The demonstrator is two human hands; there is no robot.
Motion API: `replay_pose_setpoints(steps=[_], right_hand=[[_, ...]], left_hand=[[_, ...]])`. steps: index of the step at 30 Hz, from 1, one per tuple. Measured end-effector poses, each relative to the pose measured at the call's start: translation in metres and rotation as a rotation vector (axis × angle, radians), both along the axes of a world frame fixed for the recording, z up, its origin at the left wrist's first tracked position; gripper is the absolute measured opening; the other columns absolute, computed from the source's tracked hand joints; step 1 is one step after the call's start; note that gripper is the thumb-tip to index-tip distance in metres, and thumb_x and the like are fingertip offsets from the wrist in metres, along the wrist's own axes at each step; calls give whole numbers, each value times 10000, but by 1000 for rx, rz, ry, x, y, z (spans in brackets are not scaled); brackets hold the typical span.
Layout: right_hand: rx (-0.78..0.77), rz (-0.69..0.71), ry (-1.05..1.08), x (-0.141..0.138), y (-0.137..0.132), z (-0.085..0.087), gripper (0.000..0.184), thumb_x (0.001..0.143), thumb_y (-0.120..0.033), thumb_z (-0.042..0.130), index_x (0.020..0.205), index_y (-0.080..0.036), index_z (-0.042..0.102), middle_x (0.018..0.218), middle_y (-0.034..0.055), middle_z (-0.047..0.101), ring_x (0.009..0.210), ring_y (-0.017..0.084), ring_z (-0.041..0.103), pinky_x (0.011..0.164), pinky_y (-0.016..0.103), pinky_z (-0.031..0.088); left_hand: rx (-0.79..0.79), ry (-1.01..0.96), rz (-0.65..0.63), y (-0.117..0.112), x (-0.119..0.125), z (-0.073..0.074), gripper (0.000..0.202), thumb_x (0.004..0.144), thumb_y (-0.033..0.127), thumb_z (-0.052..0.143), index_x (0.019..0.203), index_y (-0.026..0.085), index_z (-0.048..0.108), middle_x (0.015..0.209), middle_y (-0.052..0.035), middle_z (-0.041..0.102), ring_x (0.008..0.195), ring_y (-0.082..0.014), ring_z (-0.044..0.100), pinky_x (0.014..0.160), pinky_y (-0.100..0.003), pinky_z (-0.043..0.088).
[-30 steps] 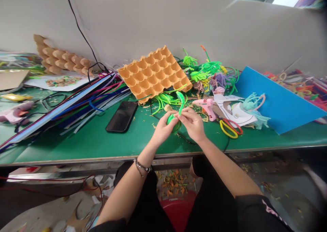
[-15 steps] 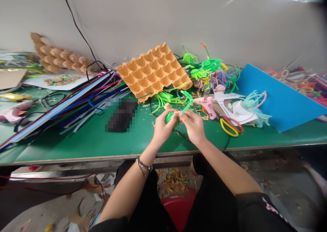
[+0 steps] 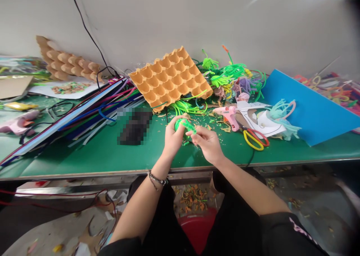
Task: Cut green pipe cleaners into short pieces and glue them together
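Note:
My left hand (image 3: pixel 173 136) is wrapped round a bundle of bright green pipe cleaners (image 3: pixel 180 124) above the table's front half. One fuzzy green strand (image 3: pixel 189 127) sticks out of the bundle toward my right hand (image 3: pixel 206 141). The right thumb and forefinger are pinched together at that strand's end; its very tip is partly hidden by the fingers. Just behind my hands lie more green pipe cleaners (image 3: pixel 187 107). To the right are a pink glue gun (image 3: pixel 229 115) and scissors with yellow and red handles (image 3: pixel 254 139).
An orange egg tray (image 3: pixel 171 77) leans at the back, near a heap of coloured pipe-cleaner pieces (image 3: pixel 233 74). A blue board (image 3: pixel 312 109) lies right. Long pipe cleaners (image 3: pixel 112 104) and another pink glue gun (image 3: pixel 21 124) are left. Scraps litter the green table (image 3: pixel 152 156).
The green strand, which stood up and to the right, now points down and right from the bundle. My right hand has moved slightly down, apart from the left hand.

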State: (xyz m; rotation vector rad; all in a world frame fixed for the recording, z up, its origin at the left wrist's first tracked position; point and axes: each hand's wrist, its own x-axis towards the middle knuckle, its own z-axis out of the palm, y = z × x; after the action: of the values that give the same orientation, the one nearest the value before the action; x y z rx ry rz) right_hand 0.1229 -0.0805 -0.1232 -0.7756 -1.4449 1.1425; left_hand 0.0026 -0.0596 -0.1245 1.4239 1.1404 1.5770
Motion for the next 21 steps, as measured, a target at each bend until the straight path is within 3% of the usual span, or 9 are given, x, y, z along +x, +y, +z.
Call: replay_pose_setpoints(steps=[9,21], right_hand=[[-167,163,122,-4,-5,-3,250,634,-443,720,657,-214,621,571,-29,589,501,84,507,469,227,420],[-231,208,148,-6,-14,6,233,701,-409,669,634,-202,583,565,-45,620,456,61,516,474,220,452]], left_hand=[[-4,6,91,4,-10,-3,203,810,340,463,825,180,588,748,0,586,616,-91,479,601,-204,402],[70,101,210,4,-12,-2,187,829,304,448,826,192,598,848,-14,641,765,-117,567,735,-232,437]])
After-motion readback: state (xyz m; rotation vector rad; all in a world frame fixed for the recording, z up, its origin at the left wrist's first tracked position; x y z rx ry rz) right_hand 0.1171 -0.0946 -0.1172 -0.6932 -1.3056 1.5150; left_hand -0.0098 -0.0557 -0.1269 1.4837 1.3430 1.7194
